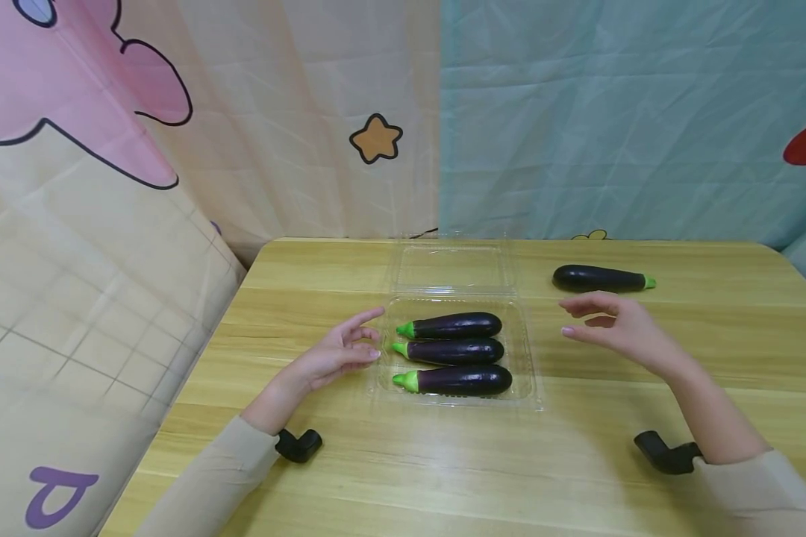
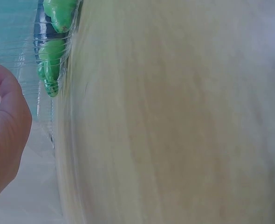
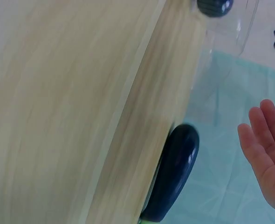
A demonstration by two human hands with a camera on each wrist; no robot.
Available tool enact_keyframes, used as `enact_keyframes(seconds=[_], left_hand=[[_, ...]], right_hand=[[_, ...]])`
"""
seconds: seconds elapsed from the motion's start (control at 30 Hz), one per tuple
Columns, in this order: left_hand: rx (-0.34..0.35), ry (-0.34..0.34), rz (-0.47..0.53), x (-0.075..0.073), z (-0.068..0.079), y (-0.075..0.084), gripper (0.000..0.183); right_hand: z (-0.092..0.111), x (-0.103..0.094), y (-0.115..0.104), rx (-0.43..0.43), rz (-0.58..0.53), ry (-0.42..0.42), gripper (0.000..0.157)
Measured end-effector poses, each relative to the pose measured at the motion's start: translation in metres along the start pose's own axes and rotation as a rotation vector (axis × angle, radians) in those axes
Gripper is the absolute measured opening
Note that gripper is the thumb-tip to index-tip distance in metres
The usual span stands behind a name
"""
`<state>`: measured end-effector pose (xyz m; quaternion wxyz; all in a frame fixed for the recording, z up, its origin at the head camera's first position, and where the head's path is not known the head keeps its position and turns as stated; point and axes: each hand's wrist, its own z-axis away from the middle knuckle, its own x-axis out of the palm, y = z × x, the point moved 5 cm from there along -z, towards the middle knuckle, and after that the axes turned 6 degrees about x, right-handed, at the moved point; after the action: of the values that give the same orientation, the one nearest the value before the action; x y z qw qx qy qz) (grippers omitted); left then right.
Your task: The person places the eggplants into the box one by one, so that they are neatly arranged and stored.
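Three dark purple eggplants with green stems lie side by side in a clear plastic clamshell box [image 1: 524, 358], stems to the left: a back eggplant [image 1: 460, 325], a middle eggplant [image 1: 455, 351] and a front eggplant [image 1: 466, 380]. The box's lid [image 1: 451, 268] is folded back behind it. At the box's left side my left hand [image 1: 339, 352] has its fingers loosely bent, holding nothing. My right hand [image 1: 618, 326] hovers to the right of the box, fingers and thumb apart, with nothing in it. Just beyond that hand a fourth eggplant [image 1: 598, 278] lies on the table, stem to the right.
The wooden table [image 1: 443, 470] ends at the back against printed cloth curtains [image 1: 544, 134]. Another curtain [image 1: 107, 283] hangs along the left side. A black wrist mount [image 1: 300, 446] sits at the left sleeve, and another black mount [image 1: 668, 453] at the right.
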<state>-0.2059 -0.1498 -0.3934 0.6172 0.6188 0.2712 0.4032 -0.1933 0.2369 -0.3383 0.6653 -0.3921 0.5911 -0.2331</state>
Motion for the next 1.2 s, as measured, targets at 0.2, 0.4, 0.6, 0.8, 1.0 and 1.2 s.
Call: enact_keyframes(seconds=[0.2, 0.4, 0.6, 0.8, 1.0, 1.2], left_hand=[[0.006, -0.007, 0.005, 0.000, 0.000, -0.001, 0.075], [0.006, -0.010, 0.002, -0.001, 0.000, -0.001, 0.075], [0.003, -0.005, 0.007, -0.001, -0.001, -0.001, 0.075], [-0.002, 0.001, 0.012, 0.001, -0.001, 0.000, 0.075], [-0.010, 0.008, 0.017, 0.002, -0.001, 0.001, 0.075], [-0.012, 0.010, 0.021, 0.002, 0.000, 0.001, 0.075]], right_hand=[[0.000, -0.021, 0.020, -0.003, 0.008, 0.054, 0.041], [-0.001, -0.038, 0.039, 0.076, 0.034, 0.094, 0.044], [-0.004, -0.051, 0.055, 0.123, 0.059, 0.136, 0.046], [-0.008, -0.059, 0.064, 0.165, 0.110, 0.154, 0.054], [-0.012, -0.066, 0.068, 0.175, 0.121, 0.159, 0.059], [-0.017, -0.070, 0.079, 0.194, 0.117, 0.137, 0.062]])
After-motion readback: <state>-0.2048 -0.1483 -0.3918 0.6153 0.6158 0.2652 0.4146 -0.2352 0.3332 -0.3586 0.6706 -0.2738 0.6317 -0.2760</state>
